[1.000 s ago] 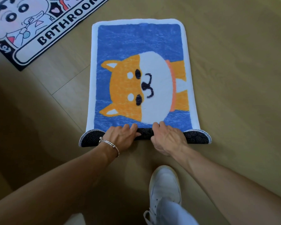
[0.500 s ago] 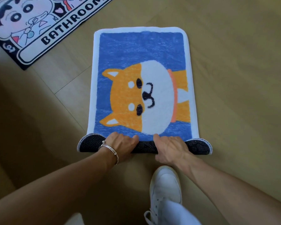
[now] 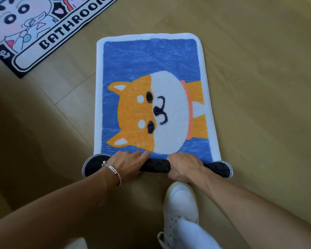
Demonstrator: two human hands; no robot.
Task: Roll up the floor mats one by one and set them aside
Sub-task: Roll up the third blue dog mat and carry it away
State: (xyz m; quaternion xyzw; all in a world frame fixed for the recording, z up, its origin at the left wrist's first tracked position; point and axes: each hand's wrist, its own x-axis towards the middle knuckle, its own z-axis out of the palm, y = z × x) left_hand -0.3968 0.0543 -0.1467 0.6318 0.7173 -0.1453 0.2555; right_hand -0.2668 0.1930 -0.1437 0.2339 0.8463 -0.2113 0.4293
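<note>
A blue mat with an orange and white dog (image 3: 151,72) lies flat on the wooden floor, white-bordered. Its near edge is turned over into a short roll (image 3: 154,167) that shows the black dotted underside. My left hand (image 3: 127,162), with a silver bracelet on the wrist, grips the roll left of its middle. My right hand (image 3: 184,165) grips it right of the middle. Both ends of the roll stick out past my hands. A second mat with a cartoon figure and the word BATHROOM (image 3: 34,29) lies flat at the far left, partly out of frame.
My white shoe (image 3: 180,203) stands on the floor just behind the roll, under my right forearm. Bare wooden floor (image 3: 267,87) stretches to the right of the dog mat and between the two mats.
The view has shifted, so both mats sit lower in frame. My hands have stayed on the rolled near edge, which covers slightly more of the blue strip below the dog.
</note>
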